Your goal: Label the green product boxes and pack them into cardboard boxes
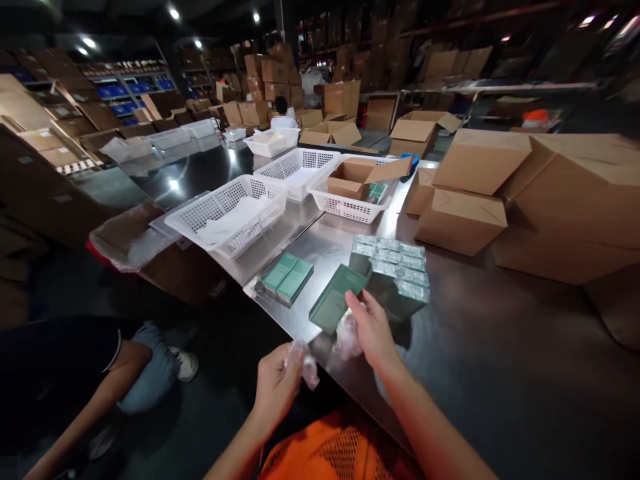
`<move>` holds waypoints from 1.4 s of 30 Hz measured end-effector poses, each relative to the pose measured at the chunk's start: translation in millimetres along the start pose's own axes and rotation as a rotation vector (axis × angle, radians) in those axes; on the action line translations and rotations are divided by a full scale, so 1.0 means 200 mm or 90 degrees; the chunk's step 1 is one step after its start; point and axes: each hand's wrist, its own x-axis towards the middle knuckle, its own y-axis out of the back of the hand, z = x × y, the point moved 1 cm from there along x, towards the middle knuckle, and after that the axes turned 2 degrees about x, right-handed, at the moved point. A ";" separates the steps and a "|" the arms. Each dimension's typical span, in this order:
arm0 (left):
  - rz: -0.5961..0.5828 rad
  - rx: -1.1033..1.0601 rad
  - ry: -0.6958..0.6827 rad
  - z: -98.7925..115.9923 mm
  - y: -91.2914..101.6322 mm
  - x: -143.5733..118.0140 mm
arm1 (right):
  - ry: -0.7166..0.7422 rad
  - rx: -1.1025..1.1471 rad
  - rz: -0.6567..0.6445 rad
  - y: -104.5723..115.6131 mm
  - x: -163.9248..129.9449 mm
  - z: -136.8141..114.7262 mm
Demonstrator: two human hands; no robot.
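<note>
My left hand point(278, 379) is closed on a crumpled piece of clear plastic film point(306, 365), just off the table's near edge. My right hand point(371, 328) grips the corner of a green box point(332, 301), thumb on top. More crumpled film point(349, 337) bunches under that hand; whether it is joined to the left piece I cannot tell. Behind the right hand stands a stack of green boxes in clear wrap point(395, 267). Two green boxes point(289, 275) lie side by side to the left, near the table edge.
White perforated baskets point(230, 212) stand at the back left, one holding an open carton point(350, 179). Cardboard boxes point(463, 217) line the right side of the metal table point(480, 373). At left, a person in dark clothing point(65, 373) bends near an open lined carton point(135, 243).
</note>
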 end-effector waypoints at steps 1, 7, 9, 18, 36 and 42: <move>0.046 0.019 -0.014 -0.03 0.03 -0.01 | -0.002 -0.049 0.011 -0.04 0.07 0.02; 0.243 -0.049 0.077 -0.19 0.25 0.00 | -0.004 -0.284 0.054 -0.18 0.29 0.13; 0.271 0.019 0.076 -0.23 0.33 0.07 | 0.029 -0.354 0.060 -0.18 0.26 0.13; 0.075 0.531 -0.028 -0.28 0.42 0.58 | 0.203 -0.588 -0.134 -0.23 0.10 0.19; -0.040 0.574 -0.066 -0.32 0.37 0.76 | 0.162 -0.652 -0.063 -0.35 0.13 0.20; -0.051 0.592 -0.071 -0.31 0.37 0.77 | 0.167 -0.641 -0.069 -0.35 0.12 0.20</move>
